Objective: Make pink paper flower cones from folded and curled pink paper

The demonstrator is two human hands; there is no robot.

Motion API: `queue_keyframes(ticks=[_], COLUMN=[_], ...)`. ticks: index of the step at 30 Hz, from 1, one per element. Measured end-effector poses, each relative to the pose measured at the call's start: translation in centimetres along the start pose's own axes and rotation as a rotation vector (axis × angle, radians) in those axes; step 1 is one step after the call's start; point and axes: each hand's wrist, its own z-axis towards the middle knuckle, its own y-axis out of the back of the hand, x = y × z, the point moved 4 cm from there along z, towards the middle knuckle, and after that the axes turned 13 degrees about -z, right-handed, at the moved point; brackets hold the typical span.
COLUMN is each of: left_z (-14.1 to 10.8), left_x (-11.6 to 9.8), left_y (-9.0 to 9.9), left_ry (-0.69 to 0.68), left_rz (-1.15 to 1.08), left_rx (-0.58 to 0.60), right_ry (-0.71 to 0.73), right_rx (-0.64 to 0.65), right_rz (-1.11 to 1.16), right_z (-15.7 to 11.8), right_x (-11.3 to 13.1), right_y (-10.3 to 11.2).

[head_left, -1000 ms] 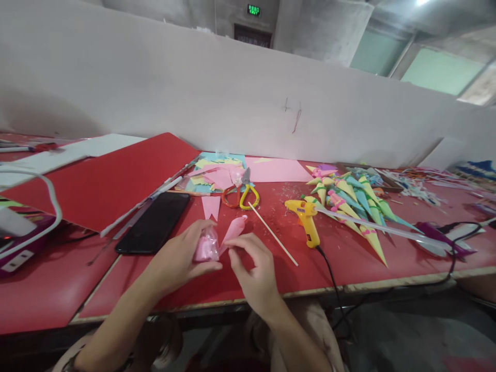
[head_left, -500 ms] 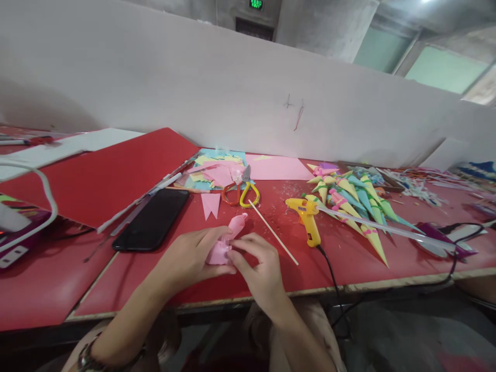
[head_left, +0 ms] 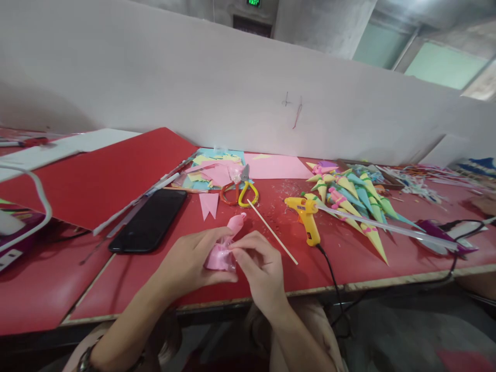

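Note:
My left hand (head_left: 189,261) is wrapped round a pink craft piece (head_left: 236,223) whose narrow, rounded top points away from me. Clear, shiny film covers its wider near end. At that film, the thumb and fingertips of my right hand (head_left: 263,268) are pinched together on its edge. A thin wooden stick (head_left: 273,232) lies just beyond my right hand. Farther right rests a yellow glue gun (head_left: 307,217) with a clear glue stick in its back. Pliers with red and yellow handles (head_left: 248,196) and a notched pink paper piece (head_left: 209,205) lie beyond my hands.
A black phone (head_left: 149,222) lies left of my hands, beside a large red board (head_left: 116,175). Coloured paper scraps (head_left: 205,173) are heaped near the white partition (head_left: 194,77). Several pastel paper cones (head_left: 360,199) are piled at the right. The glue gun's cord (head_left: 333,279) drops over the table edge.
My right fingers have drawn slightly away from the pink piece, pulling the clear film out to the right. More of its near end shows. My left hand keeps its hold.

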Motion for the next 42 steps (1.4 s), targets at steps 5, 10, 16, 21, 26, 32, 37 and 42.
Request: queue_keyframes(ticks=[5,10,16,21,26,32,37,42], left_z=[0.4,0.6,0.1,0.4,0.7,0.3,0.2,0.5], left_x=[0.3,1.7,2.8,0.8,-0.4,0.9,1.2,0.6], left_y=[0.6,1.8,0.7,-1.4,-3.3,-4.0,-3.1,-3.6], left_ry=[0.139,0.364,0.308,0.236,0.267,0.319,0.516,0.772], left_rz=[0.043,0.301,0.501,0.438,0.386,0.161,-0.354,-1.224], left_rx=[0.068,-0.024,-0.073,-0.046,0.066,0.131,-0.018,-0.126], right_ry=[-0.189,-0.321,-0.299,-0.25,-0.242,-0.24,-0.228,-0.19], right_rx=[-0.176,-0.213,-0.151,-0.105,-0.115,-0.156,-0.133,-0.158], right_rz=[0.276,0.261,0.229,0.17,0.103,0.031,0.005,-0.007], right_z=[-0.1,0.2,0.3,0.4,0.6,0.6,0.7,0.8], right_x=[-1.7,-2.6,-2.6,-2.2,-1.6,-1.6,-1.5,-1.7], right_y=[1.0,1.4,1.1,1.0,1.1,1.5,1.4,2.1])
